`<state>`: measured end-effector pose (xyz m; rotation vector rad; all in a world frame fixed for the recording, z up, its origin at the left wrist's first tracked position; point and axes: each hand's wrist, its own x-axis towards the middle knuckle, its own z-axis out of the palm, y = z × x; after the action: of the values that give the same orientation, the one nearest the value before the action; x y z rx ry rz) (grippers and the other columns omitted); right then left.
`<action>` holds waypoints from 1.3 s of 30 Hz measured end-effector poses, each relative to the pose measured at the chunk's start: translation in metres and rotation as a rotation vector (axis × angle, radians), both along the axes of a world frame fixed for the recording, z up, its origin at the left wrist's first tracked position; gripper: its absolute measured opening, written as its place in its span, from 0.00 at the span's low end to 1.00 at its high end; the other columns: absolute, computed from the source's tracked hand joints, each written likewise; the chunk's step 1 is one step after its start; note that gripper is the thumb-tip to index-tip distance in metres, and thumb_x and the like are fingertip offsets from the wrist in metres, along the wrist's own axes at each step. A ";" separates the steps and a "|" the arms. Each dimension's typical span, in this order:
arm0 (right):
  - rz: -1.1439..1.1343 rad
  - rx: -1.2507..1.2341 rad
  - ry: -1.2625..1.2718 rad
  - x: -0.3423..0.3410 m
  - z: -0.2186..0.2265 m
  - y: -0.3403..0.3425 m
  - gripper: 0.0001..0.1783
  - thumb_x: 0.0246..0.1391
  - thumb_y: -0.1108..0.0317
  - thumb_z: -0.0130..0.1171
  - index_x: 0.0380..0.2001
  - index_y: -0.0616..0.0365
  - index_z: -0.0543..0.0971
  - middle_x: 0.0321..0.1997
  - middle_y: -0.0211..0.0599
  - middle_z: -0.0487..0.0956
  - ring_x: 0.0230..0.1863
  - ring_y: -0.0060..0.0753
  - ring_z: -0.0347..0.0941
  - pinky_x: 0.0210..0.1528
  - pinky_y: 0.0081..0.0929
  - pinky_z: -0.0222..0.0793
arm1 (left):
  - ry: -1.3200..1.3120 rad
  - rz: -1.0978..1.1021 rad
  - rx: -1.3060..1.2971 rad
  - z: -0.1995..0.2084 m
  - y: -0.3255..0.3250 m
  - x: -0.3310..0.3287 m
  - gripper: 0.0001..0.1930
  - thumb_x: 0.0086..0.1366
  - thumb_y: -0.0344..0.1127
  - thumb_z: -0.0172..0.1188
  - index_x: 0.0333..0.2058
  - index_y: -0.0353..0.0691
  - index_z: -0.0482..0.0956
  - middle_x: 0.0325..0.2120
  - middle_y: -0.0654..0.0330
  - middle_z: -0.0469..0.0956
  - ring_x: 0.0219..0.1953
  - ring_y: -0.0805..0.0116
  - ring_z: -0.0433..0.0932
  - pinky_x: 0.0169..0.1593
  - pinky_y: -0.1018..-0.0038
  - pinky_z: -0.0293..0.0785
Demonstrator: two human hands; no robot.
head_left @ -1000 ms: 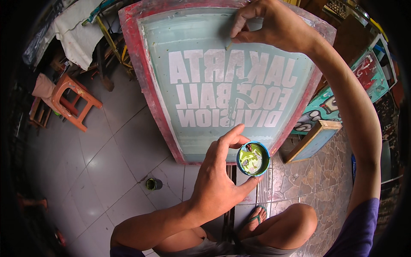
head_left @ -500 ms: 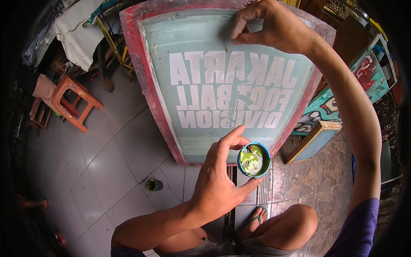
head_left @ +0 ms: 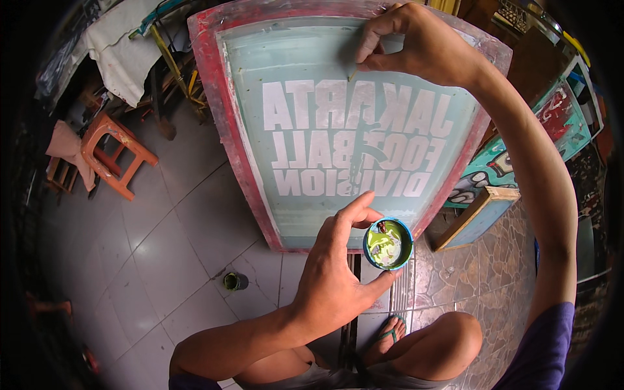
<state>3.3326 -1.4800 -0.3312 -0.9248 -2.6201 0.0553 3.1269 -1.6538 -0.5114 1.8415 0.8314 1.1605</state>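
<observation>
A screen-printing frame (head_left: pixel 244 166) with worn red and grey edges stands in front of me, its pale green mesh (head_left: pixel 305 55) bearing several rows of lighter, mirrored block letters and a darker figure down the middle. My left hand (head_left: pixel 328 273) is closed around a small blue-rimmed cup (head_left: pixel 388 244) of green and whitish liquid, held below the frame's near edge. At the top of the mesh, my right hand (head_left: pixel 416 49) pinches a thin yellowish stick (head_left: pixel 351 75). Its tip is just above the top letter row; whether it touches the mesh I cannot tell.
An orange plastic stool (head_left: pixel 117 156) stands on the tiles at left, and a small dark cup (head_left: pixel 234 281) sits on the floor nearer me. At right, a small wooden-edged screen (head_left: pixel 478 218) leans by a painted green panel (head_left: pixel 494 170). A white cloth (head_left: pixel 120 62) hangs at upper left.
The whole scene has shifted very slightly in view. Both hands keep their grips, the right near the same spot over the mesh and the left on the cup.
</observation>
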 end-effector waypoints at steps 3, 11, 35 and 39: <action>-0.032 -0.021 0.034 0.000 0.001 0.000 0.06 0.55 0.71 0.72 0.38 0.54 0.90 0.39 0.35 0.89 0.41 0.29 0.84 0.46 0.28 0.79 | 0.000 -0.008 0.000 0.000 0.000 0.000 0.51 0.51 0.25 0.79 0.70 0.36 0.58 0.53 0.52 0.77 0.58 0.59 0.77 0.67 0.58 0.67; -0.068 0.043 0.645 0.005 -0.035 -0.079 0.05 0.55 0.71 0.72 0.32 0.61 0.87 0.35 0.30 0.88 0.37 0.19 0.80 0.43 0.22 0.71 | 0.009 0.011 -0.017 -0.001 0.000 -0.005 0.51 0.52 0.28 0.79 0.71 0.36 0.57 0.53 0.53 0.77 0.58 0.60 0.77 0.63 0.59 0.72; -0.255 -0.157 0.711 0.003 -0.144 -0.198 0.10 0.43 0.80 0.72 0.30 0.55 0.84 0.32 0.31 0.87 0.34 0.32 0.81 0.40 0.29 0.72 | 0.011 0.086 -0.077 -0.018 -0.012 0.008 0.56 0.50 0.30 0.80 0.73 0.33 0.52 0.49 0.51 0.70 0.50 0.59 0.75 0.57 0.63 0.74; -0.247 -0.153 0.666 0.004 -0.143 -0.199 0.11 0.42 0.80 0.72 0.31 0.54 0.84 0.33 0.29 0.87 0.34 0.32 0.81 0.40 0.29 0.71 | 0.005 0.079 -0.079 -0.016 -0.011 0.008 0.56 0.50 0.30 0.80 0.73 0.34 0.52 0.49 0.51 0.69 0.51 0.59 0.74 0.57 0.62 0.73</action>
<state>3.3363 -1.6786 -0.4740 -1.0522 -1.8976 0.4263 3.1346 -1.6646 -0.5270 1.7620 0.9473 1.1563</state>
